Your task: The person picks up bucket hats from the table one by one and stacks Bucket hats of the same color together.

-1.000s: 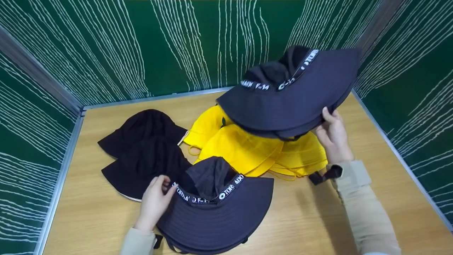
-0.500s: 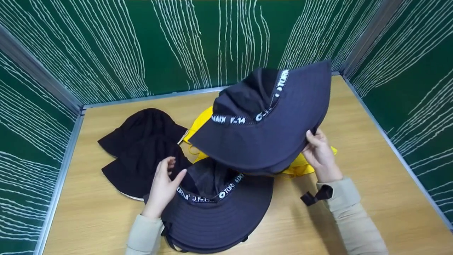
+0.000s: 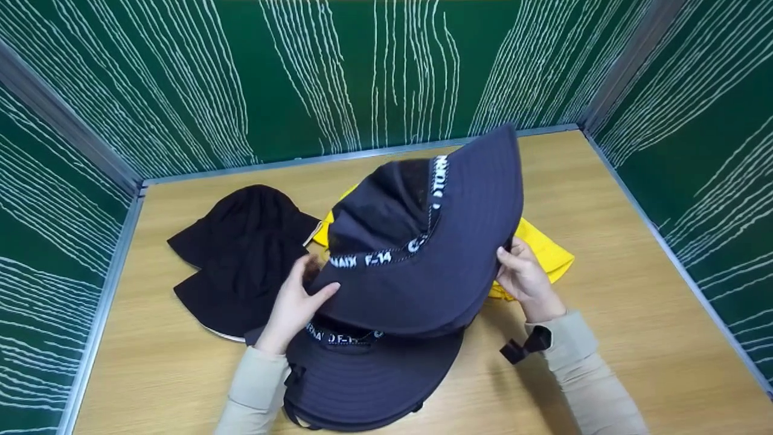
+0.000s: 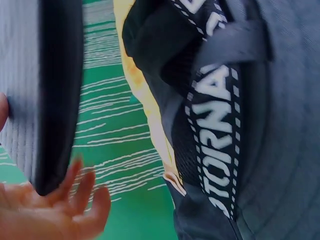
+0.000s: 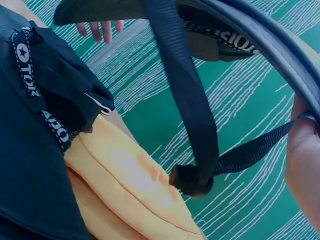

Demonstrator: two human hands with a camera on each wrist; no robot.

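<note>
Left hand (image 3: pixel 299 305): fingers loosely spread, thumb against dark hat (image 3: pixel 450 260) | Right hand (image 3: pixel 525 275): pinches its brim | Hat: tilted, frame center, partly covering lower hat (image 3: pixel 374 383) | Step: apparently two-handed positioning | Next move: likely calls for firm left-side brim grip

Upper hat (image 3: pixel 416 296): I read F-14, TORN on its band (image 3: pixel 378 259) | lower hat (image 3: pixel 374 386): likewise TORNA, TOR, ADO, a star (image 5: pixel 22 52) | probably F-1 there too, partly covered
</note>
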